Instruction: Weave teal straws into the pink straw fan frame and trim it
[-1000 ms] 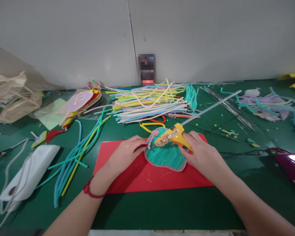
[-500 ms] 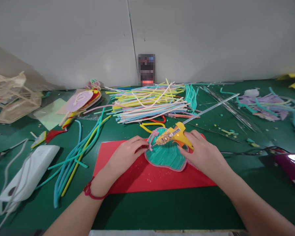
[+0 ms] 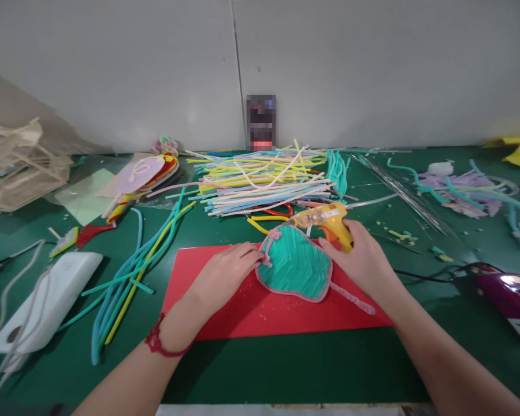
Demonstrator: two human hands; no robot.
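- At the upper left of the frame, a pale stick frame (image 3: 17, 173) stands on the green worktop (image 3: 286, 370); below it, at the lower left, lies a white power strip (image 3: 47, 303) with a grey cord across it.
- To the right of these, still in the upper left, a lilac paddle-shaped craft piece (image 3: 141, 173) lies partly over some paper; loose blue, green and yellow strands (image 3: 130, 283) run slantwise below it.
- The left hand (image 3: 225, 277), with a red cord at its wrist, rests over a red board (image 3: 216, 326) near the middle. Its fingertips are bunched at the left edge of the green piece; whether its grip pinches that edge I cannot tell.
- In the upper middle, a blurred-out phone (image 3: 261, 121) stands against the wall, behind a heap of coloured strands (image 3: 260, 179).
- The green piece (image 3: 297, 266) lies just right of centre on the board, edged in pink, with a pink knot on its upper left and a pink stem (image 3: 353, 297) slanting to the lower right.
- A yellow glue gun (image 3: 335, 222) is above the piece's upper edge in the frame, nozzle leftward.
- The right hand (image 3: 364, 254) has its grip wrapped around the gun's handle.
- Toward the upper right are clear sticks (image 3: 401, 196) and lilac scraps (image 3: 463, 188); at the right edge sits a purple device (image 3: 509, 300).
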